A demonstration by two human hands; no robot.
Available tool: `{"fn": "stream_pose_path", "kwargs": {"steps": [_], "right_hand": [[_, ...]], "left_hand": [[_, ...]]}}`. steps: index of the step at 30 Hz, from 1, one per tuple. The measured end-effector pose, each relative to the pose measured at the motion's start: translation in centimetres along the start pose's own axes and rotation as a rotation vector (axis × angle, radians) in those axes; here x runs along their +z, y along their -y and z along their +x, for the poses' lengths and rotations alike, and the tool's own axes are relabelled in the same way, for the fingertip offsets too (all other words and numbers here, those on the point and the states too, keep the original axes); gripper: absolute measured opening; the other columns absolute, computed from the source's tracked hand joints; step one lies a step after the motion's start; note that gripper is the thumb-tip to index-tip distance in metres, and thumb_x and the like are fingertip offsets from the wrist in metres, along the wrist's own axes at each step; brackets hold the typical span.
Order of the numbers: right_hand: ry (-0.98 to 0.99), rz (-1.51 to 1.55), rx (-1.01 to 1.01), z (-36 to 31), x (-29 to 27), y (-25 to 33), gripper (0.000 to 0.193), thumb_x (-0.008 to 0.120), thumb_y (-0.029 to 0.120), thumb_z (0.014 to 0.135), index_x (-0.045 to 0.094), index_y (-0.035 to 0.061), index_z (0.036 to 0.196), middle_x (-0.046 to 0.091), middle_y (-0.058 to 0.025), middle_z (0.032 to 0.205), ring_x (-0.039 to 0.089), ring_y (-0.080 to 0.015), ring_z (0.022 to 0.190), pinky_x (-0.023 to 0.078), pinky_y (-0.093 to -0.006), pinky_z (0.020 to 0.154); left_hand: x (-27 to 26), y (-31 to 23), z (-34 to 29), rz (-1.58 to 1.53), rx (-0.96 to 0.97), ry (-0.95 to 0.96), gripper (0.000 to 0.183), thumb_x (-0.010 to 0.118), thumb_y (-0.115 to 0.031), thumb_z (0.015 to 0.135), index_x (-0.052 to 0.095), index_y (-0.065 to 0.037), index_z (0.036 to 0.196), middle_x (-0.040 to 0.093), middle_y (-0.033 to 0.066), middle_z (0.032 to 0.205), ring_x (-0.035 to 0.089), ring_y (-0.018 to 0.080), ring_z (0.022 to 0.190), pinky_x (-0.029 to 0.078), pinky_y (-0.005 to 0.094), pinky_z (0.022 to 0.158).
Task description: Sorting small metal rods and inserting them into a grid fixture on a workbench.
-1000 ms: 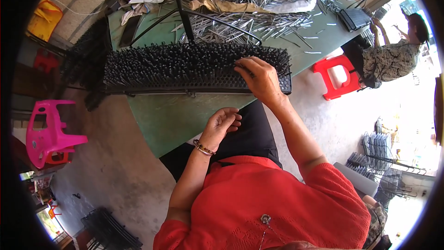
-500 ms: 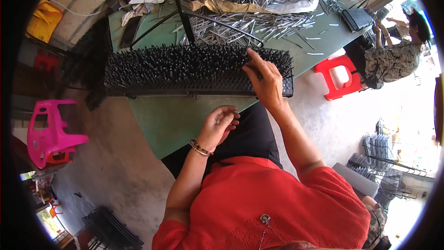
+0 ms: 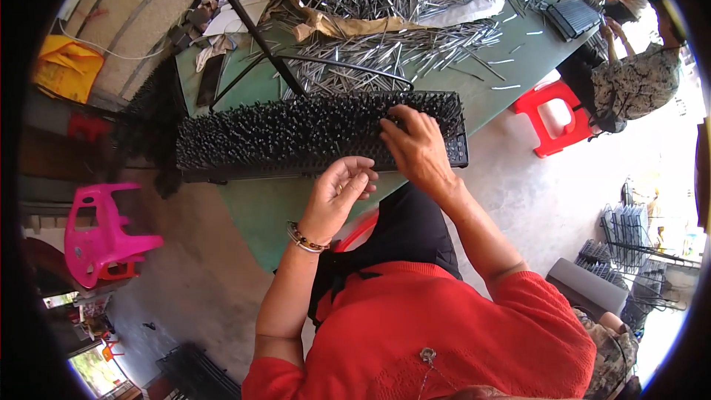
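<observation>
A long black rack (image 3: 318, 133) with a perforated face lies across the near part of the green table (image 3: 259, 215). Short dark rods stand packed in its holes; along its near right side some holes show bare. My right hand (image 3: 422, 144) is over that right part, its bent fingertips down among the rods; whatever they pinch is too small to make out. Just below the rack's near edge, my left hand (image 3: 342, 191) is raised with curled fingers and the thumb against them. Its palm is partly hidden, so what it holds cannot be seen.
Beyond the rack, loose metal rods (image 3: 385, 0) are heaped on a torn sack. A black metal frame (image 3: 252, 26) rises behind the rack. A dark phone (image 3: 210, 80) lies at the table's left. A co-worker (image 3: 629, 81) works at right near a red stool (image 3: 548, 115); a pink stool (image 3: 104, 233) stands left.
My right hand has come down, its fingertips now lower among the rods. My left hand has risen closer to the rack's near edge. The whole view has shifted slightly.
</observation>
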State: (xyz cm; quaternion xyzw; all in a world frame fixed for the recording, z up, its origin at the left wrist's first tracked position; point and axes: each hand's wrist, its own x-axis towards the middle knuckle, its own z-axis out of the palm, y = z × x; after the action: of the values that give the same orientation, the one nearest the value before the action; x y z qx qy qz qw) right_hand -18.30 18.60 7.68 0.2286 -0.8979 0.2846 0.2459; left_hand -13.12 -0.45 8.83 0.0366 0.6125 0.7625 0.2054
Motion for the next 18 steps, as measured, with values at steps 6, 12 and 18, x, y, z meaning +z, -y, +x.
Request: {"fn": "stream_pose_path", "kwargs": {"steps": [6, 12, 18], "right_hand": [[-0.148, 0.211, 0.029, 2.9, -3.5, -2.4, 0.021, 0.063, -0.003, 0.080, 0.066, 0.0019, 0.100, 0.064, -0.0142, 0.095, 0.063, -0.0295, 0.086, 0.051, -0.0353, 0.075], [0.532, -0.089, 0.089, 10.2, -0.5, -17.0, 0.047, 0.062, 0.042, 0.083, 0.065, -0.0033, 0.075, 0.062, -0.0207, 0.071, 0.061, -0.0373, 0.065, 0.049, -0.0414, 0.061], [1.085, -0.214, 0.051, 11.9, 8.0, -16.8, 0.071, 0.072, 0.063, 0.065, 0.066, -0.0046, 0.085, 0.066, -0.0208, 0.086, 0.065, -0.0360, 0.082, 0.052, -0.0428, 0.073]], "left_hand": [[-0.3, -5.4, 1.8, 0.103, 0.143, -0.055, 0.024, 0.052, -0.010, 0.095, 0.053, -0.001, 0.117, 0.062, 0.0058, 0.101, 0.060, 0.0103, 0.086, 0.050, 0.0237, 0.077], [0.3, -6.2, 2.1, 0.097, 0.114, -0.065, 0.023, 0.052, -0.010, 0.095, 0.053, 0.000, 0.116, 0.061, 0.0062, 0.100, 0.060, 0.0110, 0.086, 0.050, 0.0243, 0.077], [0.2, -4.0, 1.7, 0.023, -0.006, -0.137, 0.023, 0.052, -0.009, 0.094, 0.053, 0.000, 0.115, 0.062, 0.0089, 0.101, 0.061, 0.0150, 0.088, 0.051, 0.0289, 0.080]]}}
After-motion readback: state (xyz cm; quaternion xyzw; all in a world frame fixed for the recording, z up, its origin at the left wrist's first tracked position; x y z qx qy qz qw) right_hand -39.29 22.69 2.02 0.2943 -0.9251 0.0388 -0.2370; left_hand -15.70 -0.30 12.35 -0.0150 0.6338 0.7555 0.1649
